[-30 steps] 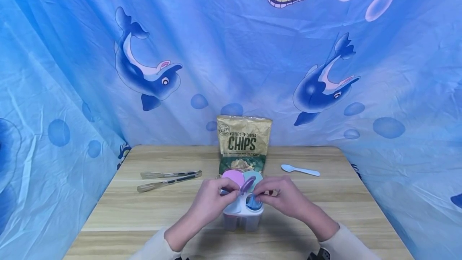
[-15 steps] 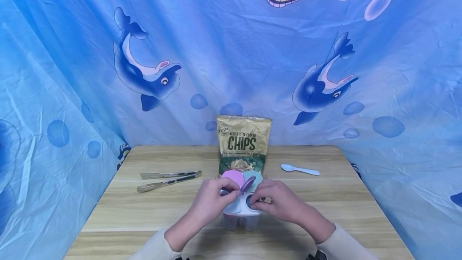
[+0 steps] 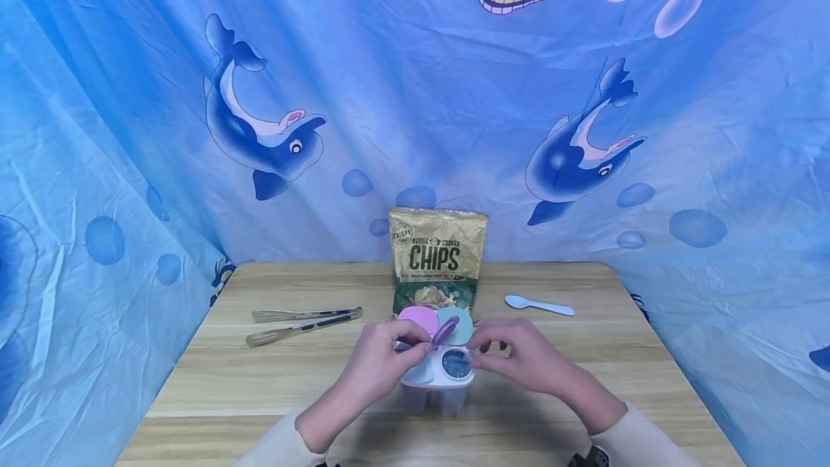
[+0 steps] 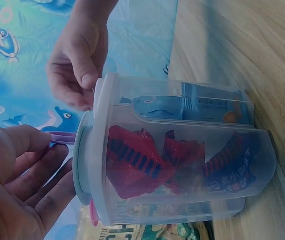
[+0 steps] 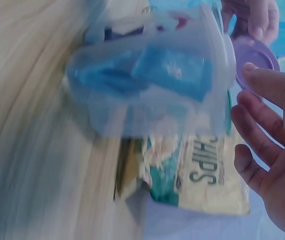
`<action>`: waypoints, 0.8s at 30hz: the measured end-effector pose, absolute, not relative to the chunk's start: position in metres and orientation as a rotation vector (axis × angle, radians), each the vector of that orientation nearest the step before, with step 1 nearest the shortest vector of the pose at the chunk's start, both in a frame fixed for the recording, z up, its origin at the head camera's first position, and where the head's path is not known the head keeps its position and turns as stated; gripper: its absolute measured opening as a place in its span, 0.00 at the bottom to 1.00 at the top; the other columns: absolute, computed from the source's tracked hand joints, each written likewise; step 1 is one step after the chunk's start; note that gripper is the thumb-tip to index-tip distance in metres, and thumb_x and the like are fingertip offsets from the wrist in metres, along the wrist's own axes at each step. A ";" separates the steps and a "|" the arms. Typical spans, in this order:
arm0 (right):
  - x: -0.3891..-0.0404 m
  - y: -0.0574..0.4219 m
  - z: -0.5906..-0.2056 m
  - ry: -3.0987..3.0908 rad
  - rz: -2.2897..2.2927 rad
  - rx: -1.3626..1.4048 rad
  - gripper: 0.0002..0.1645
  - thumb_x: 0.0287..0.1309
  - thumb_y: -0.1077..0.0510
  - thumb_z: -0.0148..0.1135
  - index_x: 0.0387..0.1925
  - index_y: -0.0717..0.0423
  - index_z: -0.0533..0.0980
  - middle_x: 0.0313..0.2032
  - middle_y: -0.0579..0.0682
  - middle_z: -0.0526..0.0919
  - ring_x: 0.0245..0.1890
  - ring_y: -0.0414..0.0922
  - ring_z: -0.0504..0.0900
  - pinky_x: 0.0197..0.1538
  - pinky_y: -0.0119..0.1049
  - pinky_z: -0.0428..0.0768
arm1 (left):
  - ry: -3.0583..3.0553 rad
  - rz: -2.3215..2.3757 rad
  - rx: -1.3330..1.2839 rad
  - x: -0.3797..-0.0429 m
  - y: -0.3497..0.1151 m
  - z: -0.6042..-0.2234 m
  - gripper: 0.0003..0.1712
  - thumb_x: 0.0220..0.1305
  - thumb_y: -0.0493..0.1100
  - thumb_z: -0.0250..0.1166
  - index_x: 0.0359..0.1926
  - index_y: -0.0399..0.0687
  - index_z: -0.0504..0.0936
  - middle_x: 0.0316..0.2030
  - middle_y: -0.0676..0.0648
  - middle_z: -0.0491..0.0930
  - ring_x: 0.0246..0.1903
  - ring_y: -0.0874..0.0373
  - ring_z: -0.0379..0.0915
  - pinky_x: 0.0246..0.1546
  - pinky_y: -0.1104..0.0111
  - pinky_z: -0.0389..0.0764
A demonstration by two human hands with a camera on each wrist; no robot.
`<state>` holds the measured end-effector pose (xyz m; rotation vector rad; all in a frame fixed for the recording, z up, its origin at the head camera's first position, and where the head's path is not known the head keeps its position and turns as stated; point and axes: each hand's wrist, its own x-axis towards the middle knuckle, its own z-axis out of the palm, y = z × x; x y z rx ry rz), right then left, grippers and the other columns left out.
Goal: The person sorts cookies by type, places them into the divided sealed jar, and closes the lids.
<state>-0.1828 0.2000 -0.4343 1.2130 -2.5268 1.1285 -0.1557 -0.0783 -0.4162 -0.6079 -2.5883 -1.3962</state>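
Note:
A clear plastic storage container point(image 3: 434, 401) with a white top and several round flip lids stands at the table's front middle. My left hand point(image 3: 389, 352) pinches the raised purple lid point(image 3: 445, 331) between thumb and fingertips. Beside the uncovered round opening hovers my right hand point(image 3: 521, 355), fingers loosely bent and holding nothing. Blue wrapped packets point(image 4: 215, 105) sit in the compartment under that opening. Through another wall, red wrapped packets point(image 4: 132, 162) show in the left wrist view. The pink lid point(image 3: 418, 318) and the green lid point(image 3: 457, 323) are at the container's far side.
Behind the container a gold and green chips bag point(image 3: 439, 258) stands upright. Metal tongs point(image 3: 305, 324) lie to the left on the wooden table point(image 3: 214, 388). A pale blue spoon point(image 3: 540, 305) lies to the right. A blue sea-print curtain point(image 3: 415, 92) hangs behind.
My right hand has put a blue packet down into the opening, let go and drawn back to the right. My left hand has stayed on the purple lid.

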 end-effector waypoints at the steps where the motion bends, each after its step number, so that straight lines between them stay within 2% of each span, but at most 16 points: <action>1: -0.183 0.206 -0.434 -2.531 1.112 1.196 0.12 0.58 0.56 0.75 0.44 0.42 0.86 0.39 0.35 0.87 0.37 0.35 0.83 0.33 0.30 0.81 | -2.588 -1.394 -0.605 -0.156 -0.078 -0.416 0.03 0.60 0.39 0.74 0.34 0.53 0.89 0.30 0.61 0.88 0.35 0.67 0.82 0.35 0.73 0.82; 6: -0.182 0.243 -0.431 -2.586 1.072 1.079 0.15 0.57 0.54 0.76 0.45 0.35 0.84 0.40 0.33 0.86 0.37 0.37 0.85 0.35 0.31 0.81 | -2.590 -1.382 -0.599 -0.156 -0.078 -0.416 0.04 0.60 0.38 0.74 0.33 0.54 0.90 0.29 0.62 0.88 0.34 0.68 0.81 0.34 0.74 0.81; 9: -0.178 0.267 -0.431 -2.642 1.092 0.985 0.14 0.58 0.53 0.75 0.45 0.35 0.84 0.41 0.33 0.87 0.38 0.36 0.85 0.35 0.32 0.81 | -2.589 -1.382 -0.598 -0.156 -0.078 -0.416 0.04 0.60 0.38 0.74 0.33 0.54 0.90 0.29 0.63 0.88 0.34 0.68 0.81 0.34 0.74 0.81; 16: -0.161 0.322 -0.439 -2.735 1.130 0.825 0.14 0.61 0.56 0.73 0.48 0.41 0.83 0.42 0.39 0.87 0.40 0.36 0.86 0.34 0.32 0.81 | -2.597 -1.394 -0.581 -0.155 -0.080 -0.416 0.03 0.60 0.39 0.74 0.34 0.54 0.90 0.29 0.62 0.88 0.35 0.67 0.82 0.35 0.73 0.82; 24: -0.134 0.379 -0.461 -2.856 1.082 0.525 0.13 0.60 0.55 0.74 0.47 0.44 0.84 0.42 0.36 0.86 0.38 0.30 0.83 0.31 0.31 0.79 | -2.590 -1.386 -0.598 -0.157 -0.080 -0.416 0.03 0.60 0.39 0.74 0.34 0.54 0.90 0.29 0.62 0.88 0.34 0.68 0.82 0.36 0.73 0.82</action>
